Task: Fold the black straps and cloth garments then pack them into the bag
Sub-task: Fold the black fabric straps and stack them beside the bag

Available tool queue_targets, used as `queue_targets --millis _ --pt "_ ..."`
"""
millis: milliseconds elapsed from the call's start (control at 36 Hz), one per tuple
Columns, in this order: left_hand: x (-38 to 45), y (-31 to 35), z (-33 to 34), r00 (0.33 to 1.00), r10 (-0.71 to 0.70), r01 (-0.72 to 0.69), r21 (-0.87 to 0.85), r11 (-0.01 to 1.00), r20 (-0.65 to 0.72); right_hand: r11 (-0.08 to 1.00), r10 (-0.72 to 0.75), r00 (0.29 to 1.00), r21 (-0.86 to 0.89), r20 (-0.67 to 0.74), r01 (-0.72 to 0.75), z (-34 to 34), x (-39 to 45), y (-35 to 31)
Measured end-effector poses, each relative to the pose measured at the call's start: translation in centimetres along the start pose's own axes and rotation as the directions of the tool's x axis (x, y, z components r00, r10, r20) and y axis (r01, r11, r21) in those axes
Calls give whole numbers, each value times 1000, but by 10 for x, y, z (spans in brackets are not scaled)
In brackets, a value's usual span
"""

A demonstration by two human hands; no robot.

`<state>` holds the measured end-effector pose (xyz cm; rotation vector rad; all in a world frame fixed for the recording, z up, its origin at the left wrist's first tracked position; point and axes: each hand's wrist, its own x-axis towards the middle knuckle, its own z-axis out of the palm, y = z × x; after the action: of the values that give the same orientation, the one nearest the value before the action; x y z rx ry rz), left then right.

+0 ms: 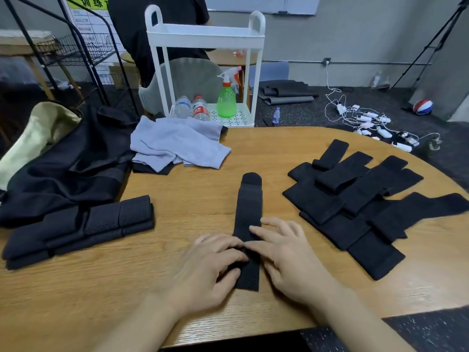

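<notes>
A long black perforated strap (pixel 248 209) lies lengthwise on the wooden table (pixel 193 194), straight in front of me. My left hand (pixel 210 268) grips its near part, fingers curled over the top and thumb at its left edge. My right hand (pixel 289 252) rests on the same strap from the right with fairly straight fingers pressing down. Folded black straps (pixel 83 224) are stacked at the left. Several flat black straps (pixel 355 199) overlap at the right. A grey cloth (pixel 177 143) lies crumpled at the back, and a black garment (pixel 68 171) spreads at the far left.
A beige fabric bag (pixel 35 138) slumps at the table's left edge. Behind the table stands a white cart (pixel 203 36) holding water bottles (pixel 193 107) and a green spray bottle (pixel 226 100). A person in black stands behind it. Cables and chargers (pixel 368 120) litter the floor.
</notes>
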<state>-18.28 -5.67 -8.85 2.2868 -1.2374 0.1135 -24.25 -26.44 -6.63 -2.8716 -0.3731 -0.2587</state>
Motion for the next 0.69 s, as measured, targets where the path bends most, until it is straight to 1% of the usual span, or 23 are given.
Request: queue_targets --millis 83,250,306,389,500,583,694 --pt "-1 1 1 1000 -2 2 13 1000 -9 1000 16 1000 1 15 -16 6 9 7" --pt "0 -1 0 1000 -10 11 -40 999 28 999 35 996 -38 78 -32 7 41 18" --pt "0 -2 0 999 -18 20 -54 998 40 996 81 990 -34 114 -78 5 55 20" --pt "1 -3 -1 999 -17 21 -67 998 51 985 153 974 -105 165 -136 5 74 26" --pt "1 -3 -1 998 -25 31 -87 996 64 964 248 956 -134 157 -228 4 90 36" --pt "1 -3 -1 996 -29 36 -90 995 80 956 277 949 -140 154 -256 4 97 40" --pt "-1 -2 0 995 -26 33 -73 997 94 954 293 936 -124 195 -273 0 100 38"
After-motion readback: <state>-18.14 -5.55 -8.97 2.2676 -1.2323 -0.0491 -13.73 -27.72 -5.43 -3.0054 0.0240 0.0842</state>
